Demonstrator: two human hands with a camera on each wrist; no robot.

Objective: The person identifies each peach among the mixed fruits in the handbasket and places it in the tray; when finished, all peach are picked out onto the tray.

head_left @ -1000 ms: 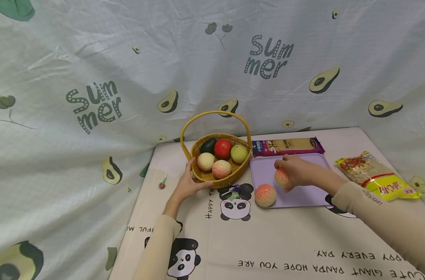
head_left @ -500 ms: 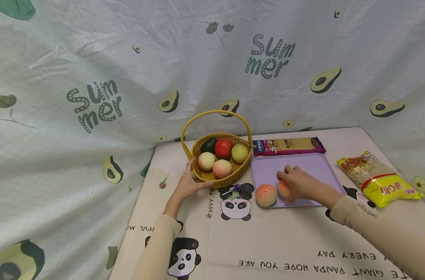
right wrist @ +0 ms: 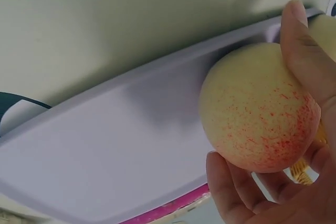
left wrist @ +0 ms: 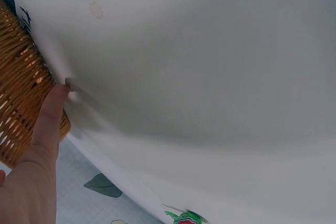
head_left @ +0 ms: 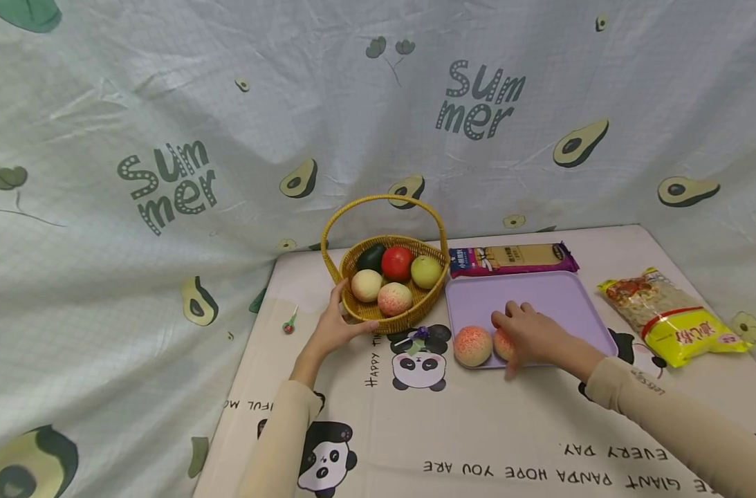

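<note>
Right hand (head_left: pixel 533 333) grips a round pale-yellow, red-speckled peach (right wrist: pixel 257 114), no long axis, at the rectangular lavender tray's (head_left: pixel 552 304) near edge, just right of a second speckled peach (head_left: pixel 473 346); left hand (head_left: pixel 331 333), spread, touches the woven yellow basket (head_left: pixel 420 316).

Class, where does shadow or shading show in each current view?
Left wrist: a broad, soft-edged shadow on the tablecloth beside the basket; right wrist: soft shadow on the purple tray near the held peach; head: folds faintly shade the hanging cloth.
</note>
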